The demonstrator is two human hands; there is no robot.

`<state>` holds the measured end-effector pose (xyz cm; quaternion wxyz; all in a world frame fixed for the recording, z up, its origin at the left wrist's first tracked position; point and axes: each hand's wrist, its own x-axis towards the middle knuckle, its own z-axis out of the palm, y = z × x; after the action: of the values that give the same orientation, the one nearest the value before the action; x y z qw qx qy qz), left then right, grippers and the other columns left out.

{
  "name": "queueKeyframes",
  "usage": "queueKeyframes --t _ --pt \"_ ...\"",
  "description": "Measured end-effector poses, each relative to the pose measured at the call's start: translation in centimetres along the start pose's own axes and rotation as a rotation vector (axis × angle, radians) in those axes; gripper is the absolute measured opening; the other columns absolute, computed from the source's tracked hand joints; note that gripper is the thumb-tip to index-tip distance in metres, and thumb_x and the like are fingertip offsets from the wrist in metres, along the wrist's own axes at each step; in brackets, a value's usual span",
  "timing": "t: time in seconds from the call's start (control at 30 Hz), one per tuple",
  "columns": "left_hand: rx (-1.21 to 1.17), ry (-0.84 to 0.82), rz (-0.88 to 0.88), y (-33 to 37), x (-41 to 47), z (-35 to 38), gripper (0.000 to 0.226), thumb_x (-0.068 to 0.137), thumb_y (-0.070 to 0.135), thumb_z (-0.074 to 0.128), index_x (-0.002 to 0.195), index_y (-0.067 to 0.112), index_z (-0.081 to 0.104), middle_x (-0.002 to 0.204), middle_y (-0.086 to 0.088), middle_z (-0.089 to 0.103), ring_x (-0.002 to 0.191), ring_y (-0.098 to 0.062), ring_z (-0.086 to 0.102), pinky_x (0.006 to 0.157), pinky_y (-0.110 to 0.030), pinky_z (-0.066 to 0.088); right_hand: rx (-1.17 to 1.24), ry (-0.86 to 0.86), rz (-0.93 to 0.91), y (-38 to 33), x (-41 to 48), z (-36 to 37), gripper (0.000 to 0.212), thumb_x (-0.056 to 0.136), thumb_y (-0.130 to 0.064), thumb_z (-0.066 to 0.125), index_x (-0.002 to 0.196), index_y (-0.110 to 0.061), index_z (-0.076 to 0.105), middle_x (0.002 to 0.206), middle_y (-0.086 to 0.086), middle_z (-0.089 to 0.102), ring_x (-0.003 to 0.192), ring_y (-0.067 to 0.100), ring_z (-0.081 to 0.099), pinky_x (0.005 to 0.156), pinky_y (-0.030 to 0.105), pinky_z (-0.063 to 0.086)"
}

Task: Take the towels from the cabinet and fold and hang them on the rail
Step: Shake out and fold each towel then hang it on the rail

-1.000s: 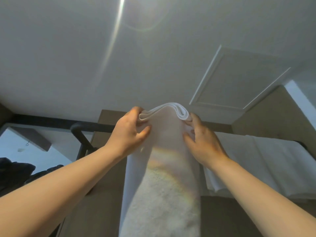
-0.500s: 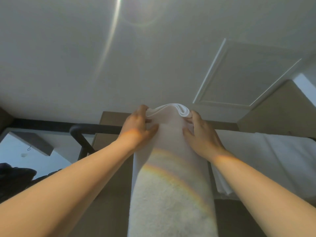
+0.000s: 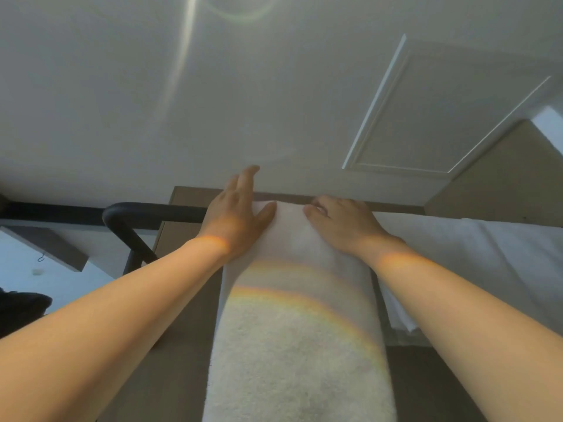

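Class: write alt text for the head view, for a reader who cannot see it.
A folded white towel hangs over a dark rail; the left hand lies flat on it, the right hand curls over its top. A second towel hangs beside it.

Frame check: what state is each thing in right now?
front towel: folded, draped over the rail
right towel: hanging alongside, untouched
rail: bare left of the front towel
left hand: fingers straight, resting on front towel
right hand: fingers curled on front towel's top
ceiling hatch: closed
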<state>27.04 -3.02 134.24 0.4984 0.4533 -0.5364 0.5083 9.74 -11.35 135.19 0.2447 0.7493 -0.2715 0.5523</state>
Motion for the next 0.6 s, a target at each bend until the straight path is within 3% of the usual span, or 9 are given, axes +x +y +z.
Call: queueKeyframes --t 0.07,0.17,0.3,0.4,0.47,0.6 --pt "0.045 -0.005 0.027 -0.2 -0.1 0.1 0.052 0.096 0.042 0.052 0.140 0.019 0.037 0.139 -0.006 0.046 0.119 -0.030 0.052 0.094 -0.035 0.042 -0.023 -0.020 -0.030 0.0 0.0 0.1 0.042 0.102 -0.043 0.030 0.105 -0.014 0.060 0.129 0.015 0.059 0.121 0.031 0.052 0.097 0.036 0.037" --pt "0.091 -0.038 0.057 -0.3 -0.3 -0.1 0.036 0.098 0.041 0.049 0.122 0.014 0.053 0.124 -0.004 0.051 0.106 -0.026 0.054 0.083 -0.030 0.038 -0.042 -0.085 -0.039 0.2 0.1 -0.2 0.035 0.101 -0.046 0.028 0.094 -0.020 0.051 0.128 0.017 0.058 0.119 0.032 0.051 0.091 0.035 0.036" --pt "-0.005 0.023 0.051 -0.3 -2.1 -0.8 0.035 0.094 0.037 0.056 0.120 0.014 0.054 0.121 -0.003 0.050 0.106 -0.021 0.051 0.084 -0.028 0.039 -0.046 -0.126 -0.037 0.1 0.3 -0.5 0.036 0.100 -0.048 0.026 0.098 -0.020 0.050 0.130 0.017 0.056 0.121 0.032 0.050 0.096 0.039 0.038" --pt "-0.137 0.146 -0.028 -0.5 -5.2 -1.4 0.047 0.086 0.044 0.066 0.121 0.018 0.049 0.120 0.001 0.047 0.108 -0.018 0.050 0.088 -0.035 0.049 -0.043 -0.091 -0.056 0.2 0.2 -0.2 0.036 0.099 -0.046 0.026 0.082 -0.021 0.045 0.119 0.017 0.059 0.113 0.032 0.053 0.088 0.039 0.038" --pt "-0.187 0.137 -0.137 -0.6 -6.7 -1.7 0.054 0.082 0.051 0.067 0.120 0.020 0.047 0.115 0.003 0.048 0.104 -0.017 0.052 0.084 -0.034 0.051 -0.037 -0.069 -0.066 0.3 0.3 -0.1 0.038 0.099 -0.045 0.027 0.071 -0.021 0.036 0.113 0.018 0.060 0.109 0.032 0.054 0.079 0.035 0.034" --pt "-0.522 -0.214 -0.621 0.3 -6.3 -1.9 0.065 0.081 0.065 0.054 0.120 0.014 0.053 0.108 -0.003 0.066 0.087 -0.017 0.067 0.064 -0.024 0.052 -0.045 -0.050 -0.086 0.5 0.8 -0.3 0.043 0.100 -0.047 0.029 0.072 -0.018 0.044 0.116 0.016 0.063 0.109 0.030 0.055 0.075 0.031 0.029"
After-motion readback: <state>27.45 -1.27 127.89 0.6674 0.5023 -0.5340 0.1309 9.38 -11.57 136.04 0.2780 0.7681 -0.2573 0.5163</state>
